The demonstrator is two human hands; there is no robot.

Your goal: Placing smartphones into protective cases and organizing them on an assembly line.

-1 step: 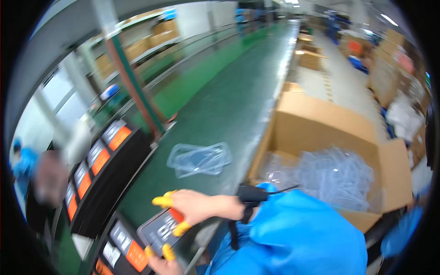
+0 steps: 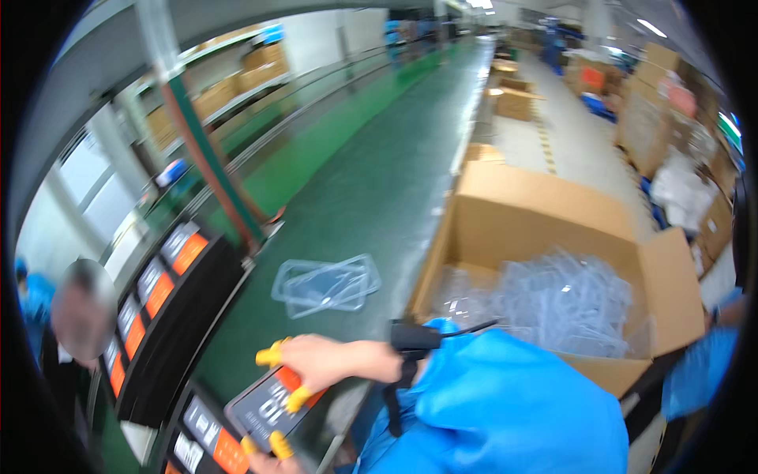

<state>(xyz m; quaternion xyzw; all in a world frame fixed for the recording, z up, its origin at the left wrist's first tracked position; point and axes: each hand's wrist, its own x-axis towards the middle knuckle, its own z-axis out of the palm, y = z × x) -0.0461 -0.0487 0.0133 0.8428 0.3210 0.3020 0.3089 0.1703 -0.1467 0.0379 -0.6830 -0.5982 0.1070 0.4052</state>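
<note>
Under both hands (image 2: 312, 363) (image 2: 272, 464), a grey box (image 2: 257, 407) is partly hidden.

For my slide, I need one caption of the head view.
Right hand grips a flat dark box, left hand at its edge; clear plastic pieces on the green belt, open carton alongside.

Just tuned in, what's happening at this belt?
The person's right hand, in yellow finger covers, grips a flat dark-grey and orange box; the left hand is at its near edge. Beyond, overlapping clear rectangular plastic shells lie on the green conveyor belt. Rightward, an open brown cardboard box holds clear plastic pieces.
</note>
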